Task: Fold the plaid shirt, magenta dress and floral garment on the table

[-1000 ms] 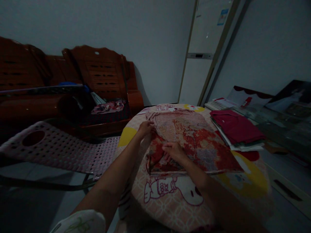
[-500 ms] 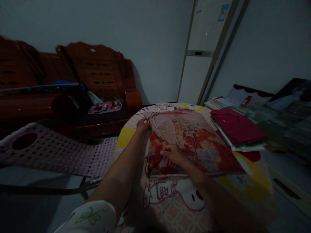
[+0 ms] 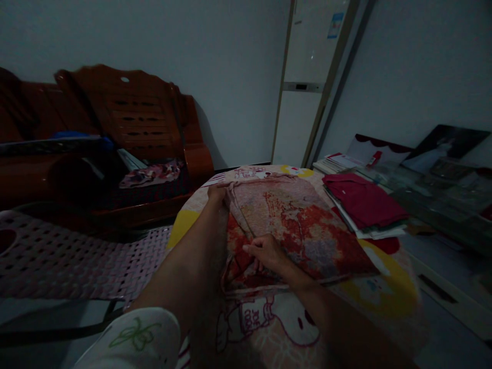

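A thin garment (image 3: 300, 220) with a blotched red, pink and grey pattern lies spread in a roughly square shape before me. Its exact kind is hard to tell in the dim light. At its far left corner my left hand (image 3: 217, 195) is closed on the bunched fabric. My right hand (image 3: 269, 253) rests over the left part of the garment, fingers curled and pinching the fabric where a slanting edge runs down from the left hand. The fingertips are partly hidden. Beneath lies a table (image 3: 269, 341) covered with a cartoon-print cloth.
Right of the garment, a folded dark pink garment (image 3: 363, 200) tops a stack. A glass-topped cabinet (image 3: 418, 195) holds papers and a framed picture. On the left are a woven chair (image 3: 142, 256) and a wooden sofa (image 3: 134, 118). A white air conditioner (image 3: 295, 123) stands behind.
My view has turned slightly right, so the surroundings sit further left. Both hands keep their grip, and the slanting edge between them looks straighter. The loose folds by my left hand are flatter.
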The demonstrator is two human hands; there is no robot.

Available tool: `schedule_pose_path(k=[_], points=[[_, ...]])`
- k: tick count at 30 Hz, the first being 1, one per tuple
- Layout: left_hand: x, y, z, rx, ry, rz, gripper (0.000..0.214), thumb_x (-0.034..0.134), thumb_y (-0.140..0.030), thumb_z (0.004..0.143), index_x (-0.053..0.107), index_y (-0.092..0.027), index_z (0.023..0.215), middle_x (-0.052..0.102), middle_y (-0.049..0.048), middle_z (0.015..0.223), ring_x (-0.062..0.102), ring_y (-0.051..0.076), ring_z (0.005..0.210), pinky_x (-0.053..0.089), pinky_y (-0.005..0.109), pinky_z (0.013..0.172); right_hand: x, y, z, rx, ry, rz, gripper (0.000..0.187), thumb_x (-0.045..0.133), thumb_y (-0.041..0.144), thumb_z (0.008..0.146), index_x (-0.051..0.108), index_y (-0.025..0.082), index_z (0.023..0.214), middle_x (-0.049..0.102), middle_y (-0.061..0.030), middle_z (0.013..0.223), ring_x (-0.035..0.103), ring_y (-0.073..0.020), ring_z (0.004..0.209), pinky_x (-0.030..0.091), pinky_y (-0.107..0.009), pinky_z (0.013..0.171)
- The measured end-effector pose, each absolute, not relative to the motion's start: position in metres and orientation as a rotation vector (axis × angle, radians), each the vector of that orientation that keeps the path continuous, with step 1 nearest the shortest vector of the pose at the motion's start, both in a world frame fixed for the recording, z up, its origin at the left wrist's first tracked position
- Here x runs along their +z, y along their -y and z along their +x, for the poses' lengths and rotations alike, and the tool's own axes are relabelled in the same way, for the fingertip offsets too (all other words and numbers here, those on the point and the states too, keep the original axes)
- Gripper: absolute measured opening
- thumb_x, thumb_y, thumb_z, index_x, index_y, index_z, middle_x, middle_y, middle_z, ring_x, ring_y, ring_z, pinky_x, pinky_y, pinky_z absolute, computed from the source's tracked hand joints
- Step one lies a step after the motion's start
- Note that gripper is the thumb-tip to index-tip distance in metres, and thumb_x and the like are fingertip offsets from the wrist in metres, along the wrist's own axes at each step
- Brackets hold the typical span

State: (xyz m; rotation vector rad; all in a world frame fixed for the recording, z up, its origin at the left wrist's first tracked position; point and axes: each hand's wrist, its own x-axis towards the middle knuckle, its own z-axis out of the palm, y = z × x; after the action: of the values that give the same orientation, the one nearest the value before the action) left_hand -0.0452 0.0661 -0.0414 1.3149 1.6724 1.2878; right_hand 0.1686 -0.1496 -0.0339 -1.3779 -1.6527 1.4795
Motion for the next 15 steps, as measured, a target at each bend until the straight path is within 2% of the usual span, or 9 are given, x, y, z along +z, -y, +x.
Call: schedule_pose_path(k=[3, 5, 11, 13, 15], points=[[-0.024, -0.079, -0.030, 1.391, -1.781, 1.258, 0.051, 0.061, -0.021, 0.068, 0.068, -0.010, 0.117, 0.072, 0.0127, 0.103, 0.065, 0.024, 0.090, 0.049, 0.030, 0.073, -0.028, 0.146, 0.173, 1.438, 1.555, -1.404, 0.030, 0.067, 0.031, 0.081, 0.050, 0.021, 0.057, 0.049, 0.0076, 0.035, 0.051, -0.0117, 0.032, 0.036, -0.018, 0.031], [-0.013, -0.087, -0.011, 1.424, -1.765, 1.329, 0.047, 0.060, -0.017, 0.067, 0.070, -0.011, 0.113, 0.073, 0.0115, 0.104, 0.065, 0.023, 0.092, 0.049, 0.030, 0.076, -0.021, 0.144, 0.183, 1.371, 1.520, -1.433, 0.030, 0.069, 0.029, 0.078, 0.049, 0.021, 0.057, 0.049, 0.0077, 0.036, 0.051, -0.0110, 0.032, 0.036, -0.018, 0.031], [-0.014, -0.098, 0.054, 1.186, -1.466, 1.591, 0.032, 0.059, -0.017, 0.068, 0.074, -0.013, 0.096, 0.074, 0.0071, 0.087, 0.065, 0.025, 0.089, 0.050, 0.032, 0.079, -0.011, 0.146, 0.231, 1.250, 1.554, -1.624, 0.017, 0.061, 0.013, 0.068, 0.049, 0.021, 0.059, 0.049, 0.0073, 0.038, 0.052, -0.0104, 0.035, 0.035, -0.016, 0.033], [-0.024, -0.095, 0.066, 1.151, -1.432, 1.595, 0.029, 0.062, -0.017, 0.068, 0.074, -0.012, 0.093, 0.074, 0.0080, 0.083, 0.065, 0.025, 0.087, 0.051, 0.034, 0.079, -0.015, 0.148, 0.239, 1.263, 1.562, -1.610, 0.013, 0.058, 0.009, 0.065, 0.052, 0.021, 0.066, 0.050, 0.0079, 0.041, 0.051, -0.0105, 0.036, 0.035, -0.016, 0.033], [-0.034, -0.093, 0.072, 1.145, -1.383, 1.577, 0.029, 0.063, -0.016, 0.068, 0.074, -0.012, 0.095, 0.073, 0.0088, 0.082, 0.064, 0.025, 0.085, 0.051, 0.034, 0.079, -0.020, 0.148, 0.241, 1.261, 1.566, -1.577, 0.019, 0.057, 0.007, 0.062, 0.058, 0.020, 0.075, 0.053, 0.0078, 0.048, 0.051, -0.0105, 0.038, 0.036, -0.018, 0.034]])
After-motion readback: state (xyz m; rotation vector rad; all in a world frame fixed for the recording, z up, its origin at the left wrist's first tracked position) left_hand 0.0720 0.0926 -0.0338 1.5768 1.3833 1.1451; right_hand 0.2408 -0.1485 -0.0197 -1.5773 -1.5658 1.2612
